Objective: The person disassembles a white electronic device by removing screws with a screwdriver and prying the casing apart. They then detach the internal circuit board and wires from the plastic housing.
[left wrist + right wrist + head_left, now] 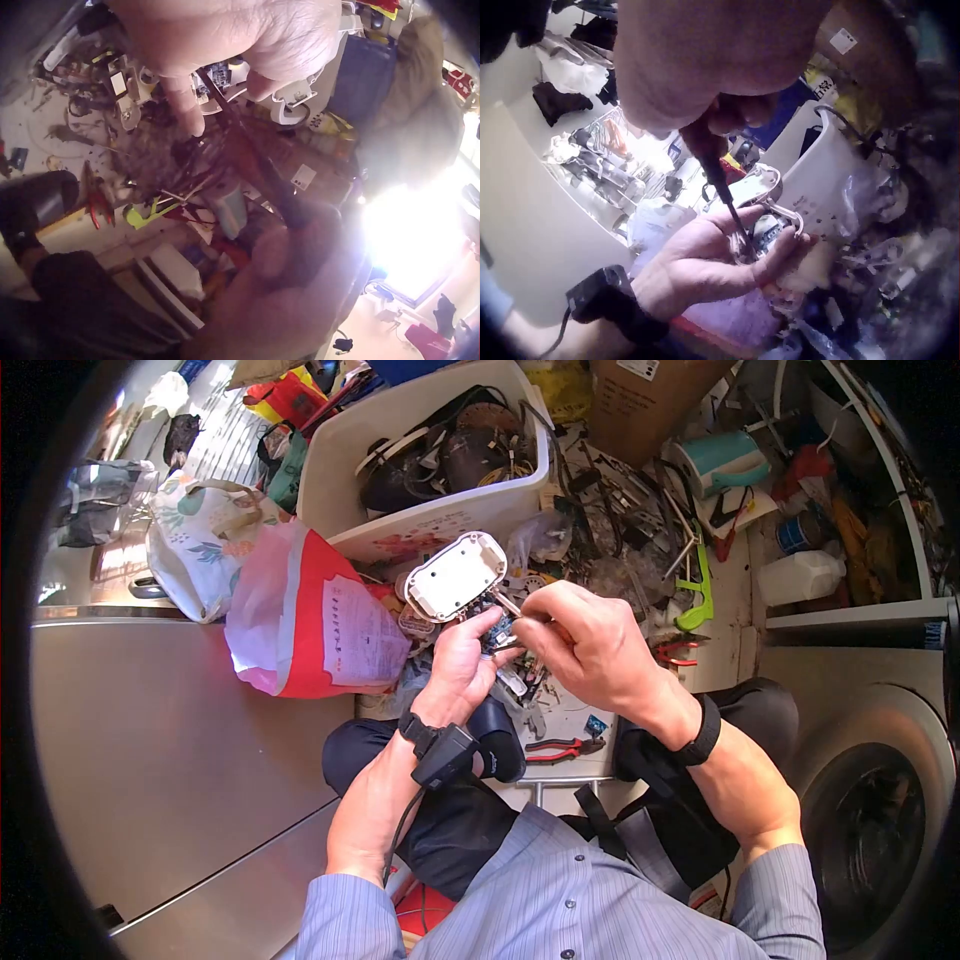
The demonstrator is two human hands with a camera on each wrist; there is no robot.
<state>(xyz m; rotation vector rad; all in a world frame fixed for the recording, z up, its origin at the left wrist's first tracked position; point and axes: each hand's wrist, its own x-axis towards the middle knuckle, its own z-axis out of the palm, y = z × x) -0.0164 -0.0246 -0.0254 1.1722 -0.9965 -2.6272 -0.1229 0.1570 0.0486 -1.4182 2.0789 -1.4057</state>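
Observation:
A white rounded plastic housing (455, 577) rests in my left hand (462, 668), whose fingers and thumb hold it from below. A small circuit board with dark and pale parts (771, 234) shows between those fingers in the right wrist view. My right hand (597, 643) grips a screwdriver (714, 174) by its dark handle. Its thin shaft points down to the electronics in the left palm, and the tip is hidden among the parts there. Seen from the left wrist, the screwdriver (251, 154) runs slantwise between both hands.
Below the hands lie red-handled pliers (565, 750) and a small blue board (596, 726). A white bin (330, 490) full of electronic scrap stands ahead, beside a red and white bag (315, 620). Loose parts and a green tool (697, 595) lie right; a front-loading washer (870, 830) is close by.

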